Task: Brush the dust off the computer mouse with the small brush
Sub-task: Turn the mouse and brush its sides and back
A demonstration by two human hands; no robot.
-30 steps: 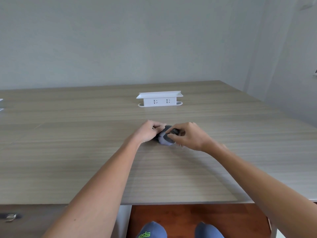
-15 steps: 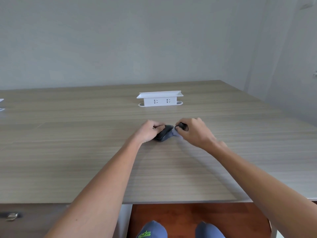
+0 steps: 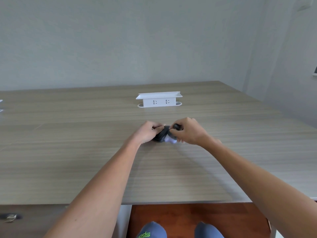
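A dark computer mouse [image 3: 161, 135] rests on the wooden table [image 3: 85, 160] at its middle, partly covered by both hands. My left hand [image 3: 148, 132] grips its left side and holds it down. My right hand [image 3: 187, 131] holds a small brush: its black handle end [image 3: 176, 126] sticks out above the fingers, and its pale bristles [image 3: 170, 140] press against the right side of the mouse. Most of the brush is hidden in the fist.
A white socket box [image 3: 159, 99] stands on the table behind the hands. A white object [image 3: 0, 105] pokes in at the far left edge. The table's front edge runs above my feet [image 3: 180, 230], with a metal knob [image 3: 10, 217] at lower left.
My right hand swept the brush from over the mouse out to its right side, then back down against its right edge. The left hand kept its hold on the mouse.
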